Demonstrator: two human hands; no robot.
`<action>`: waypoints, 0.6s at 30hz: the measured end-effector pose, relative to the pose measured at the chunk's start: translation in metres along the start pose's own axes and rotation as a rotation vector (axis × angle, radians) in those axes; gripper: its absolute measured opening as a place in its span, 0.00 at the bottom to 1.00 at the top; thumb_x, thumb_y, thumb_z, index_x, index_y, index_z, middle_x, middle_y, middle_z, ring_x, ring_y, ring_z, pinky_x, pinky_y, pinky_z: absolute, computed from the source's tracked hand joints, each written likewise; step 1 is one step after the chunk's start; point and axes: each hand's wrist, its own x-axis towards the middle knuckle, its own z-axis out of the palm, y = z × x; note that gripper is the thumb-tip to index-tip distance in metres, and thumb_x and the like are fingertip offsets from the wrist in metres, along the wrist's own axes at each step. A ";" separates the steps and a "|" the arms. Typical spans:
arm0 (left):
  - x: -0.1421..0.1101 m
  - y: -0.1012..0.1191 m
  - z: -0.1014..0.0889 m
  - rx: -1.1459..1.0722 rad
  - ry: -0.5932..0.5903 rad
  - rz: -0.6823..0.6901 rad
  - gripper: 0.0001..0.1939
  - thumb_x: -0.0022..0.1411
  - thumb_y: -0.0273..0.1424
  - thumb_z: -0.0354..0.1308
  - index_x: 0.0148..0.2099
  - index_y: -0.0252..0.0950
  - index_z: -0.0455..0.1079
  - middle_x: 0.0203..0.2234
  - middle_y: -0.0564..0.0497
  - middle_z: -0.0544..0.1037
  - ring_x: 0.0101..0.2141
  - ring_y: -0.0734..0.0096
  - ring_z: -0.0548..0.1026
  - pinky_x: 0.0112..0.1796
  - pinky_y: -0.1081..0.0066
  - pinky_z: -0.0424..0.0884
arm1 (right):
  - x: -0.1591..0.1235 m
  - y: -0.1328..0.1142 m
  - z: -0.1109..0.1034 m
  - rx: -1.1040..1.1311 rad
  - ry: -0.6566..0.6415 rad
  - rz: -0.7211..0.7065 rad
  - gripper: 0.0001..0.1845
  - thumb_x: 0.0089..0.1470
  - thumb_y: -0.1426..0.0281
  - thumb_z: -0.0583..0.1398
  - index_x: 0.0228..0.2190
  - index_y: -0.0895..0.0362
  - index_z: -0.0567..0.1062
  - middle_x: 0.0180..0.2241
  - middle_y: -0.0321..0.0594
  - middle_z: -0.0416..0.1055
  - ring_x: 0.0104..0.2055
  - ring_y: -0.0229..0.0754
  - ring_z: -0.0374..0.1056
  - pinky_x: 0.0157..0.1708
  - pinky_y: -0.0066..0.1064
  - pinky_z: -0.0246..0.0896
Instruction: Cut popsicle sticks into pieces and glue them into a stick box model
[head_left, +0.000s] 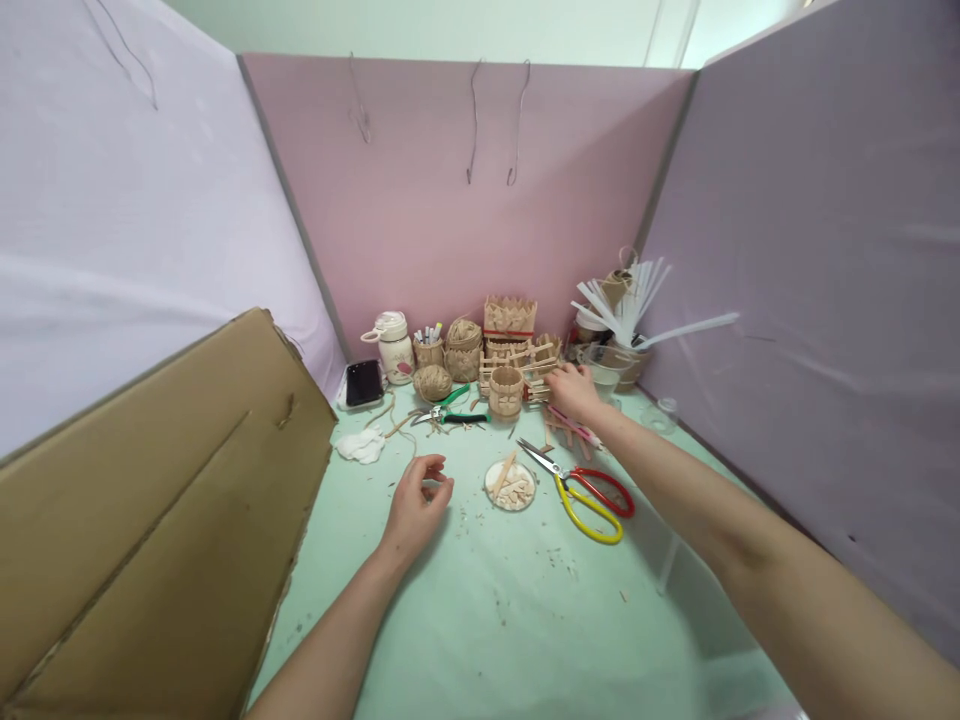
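Observation:
My right hand (576, 392) reaches to the back of the table, its fingers curled down at a cluster of small wooden stick pieces (537, 390). What sits between its fingertips is hidden. Just left of it stands a small round wooden-stick basket (506, 393). My left hand (421, 508) hovers over or rests on the table with bent fingers apart, holding nothing. To its right lies a round dish (511, 484) with small wood bits and a flat stick. Large scissors (587, 495) with one red and one yellow handle lie with blades partly apart.
Green-handled pruning shears (459, 417), a twine ball (433, 383), white tissue (361, 446), a phone (364, 383) and a bottle (395, 348) lie or stand at back left. White strips (626, 305) and a clear cup (604, 372) stand back right. Cardboard (165, 510) leans left.

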 end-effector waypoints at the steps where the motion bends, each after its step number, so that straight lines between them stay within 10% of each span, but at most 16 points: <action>1: 0.000 -0.001 -0.001 0.004 0.005 -0.006 0.12 0.56 0.33 0.52 0.44 0.37 0.65 0.40 0.47 0.69 0.38 0.69 0.71 0.35 0.70 0.70 | -0.001 0.000 0.000 -0.018 0.010 -0.024 0.11 0.47 0.74 0.57 0.35 0.58 0.73 0.40 0.50 0.71 0.49 0.51 0.54 0.46 0.41 0.42; 18: 0.000 0.000 0.001 0.007 -0.021 -0.033 0.14 0.54 0.33 0.53 0.44 0.36 0.66 0.37 0.48 0.70 0.37 0.69 0.72 0.34 0.70 0.69 | -0.078 0.029 -0.081 -0.156 0.324 -0.199 0.08 0.56 0.68 0.53 0.30 0.57 0.71 0.32 0.43 0.72 0.42 0.47 0.58 0.44 0.38 0.45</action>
